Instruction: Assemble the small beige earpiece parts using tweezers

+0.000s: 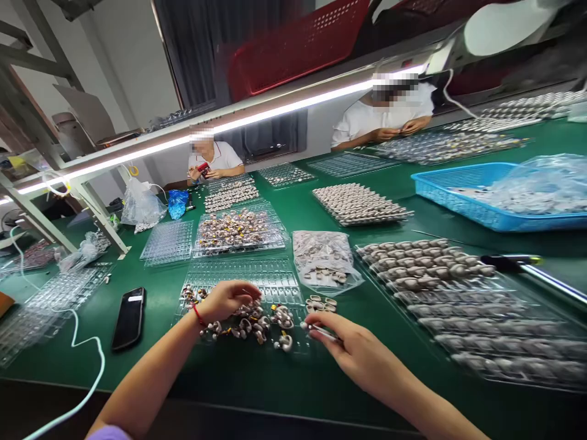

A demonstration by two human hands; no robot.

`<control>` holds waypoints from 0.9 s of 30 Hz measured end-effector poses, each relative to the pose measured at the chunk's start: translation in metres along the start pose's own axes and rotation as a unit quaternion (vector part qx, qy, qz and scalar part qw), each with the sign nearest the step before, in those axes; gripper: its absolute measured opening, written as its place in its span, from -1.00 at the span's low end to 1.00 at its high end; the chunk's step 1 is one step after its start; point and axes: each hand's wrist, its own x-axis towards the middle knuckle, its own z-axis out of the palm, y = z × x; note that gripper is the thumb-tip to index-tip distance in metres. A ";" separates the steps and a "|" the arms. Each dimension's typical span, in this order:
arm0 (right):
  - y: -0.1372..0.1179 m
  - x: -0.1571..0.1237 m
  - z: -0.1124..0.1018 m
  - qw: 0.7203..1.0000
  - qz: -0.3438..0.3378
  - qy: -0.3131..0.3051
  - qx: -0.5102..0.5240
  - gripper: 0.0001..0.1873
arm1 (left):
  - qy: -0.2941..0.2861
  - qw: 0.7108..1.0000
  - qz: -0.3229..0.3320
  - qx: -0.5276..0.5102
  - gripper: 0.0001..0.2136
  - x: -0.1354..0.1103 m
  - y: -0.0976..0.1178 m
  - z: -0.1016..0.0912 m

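Observation:
My left hand (225, 299) is curled, fingers down, over a heap of small grey-and-white parts (257, 321) that lie on a clear plastic cell tray (270, 281). What its fingers hold is hidden. My right hand (342, 342) pinches a thin silvery tool, like tweezers (321, 331), with its tip beside the heap. A few loose ring-shaped parts (321, 302) rest on the green table (151, 299) just beyond that hand.
A black phone (129, 318) lies at the left. A clear bag of parts (323, 260), filled trays (238, 231) and a long tray (458, 293) surround me. A blue basket (435, 189) sits at the right. Two people work across the table.

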 end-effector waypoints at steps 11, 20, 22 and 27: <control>-0.001 -0.005 0.015 0.999 0.022 -0.032 0.015 -0.71 | 0.078 0.954 -0.216 0.194 -0.69 -0.052 -0.042 -0.078; -0.004 -0.008 0.026 0.999 0.026 -0.040 -0.007 -0.70 | 0.024 0.923 -0.286 0.258 -0.80 -0.067 -0.064 -0.080; -0.004 -0.008 0.025 0.999 0.021 -0.035 -0.002 -0.72 | 0.034 0.925 -0.281 0.252 -0.80 -0.065 -0.061 -0.082; -0.010 -0.006 0.020 0.999 0.010 -0.002 0.044 -0.75 | 0.067 0.956 -0.217 0.187 -0.91 -0.048 -0.034 -0.075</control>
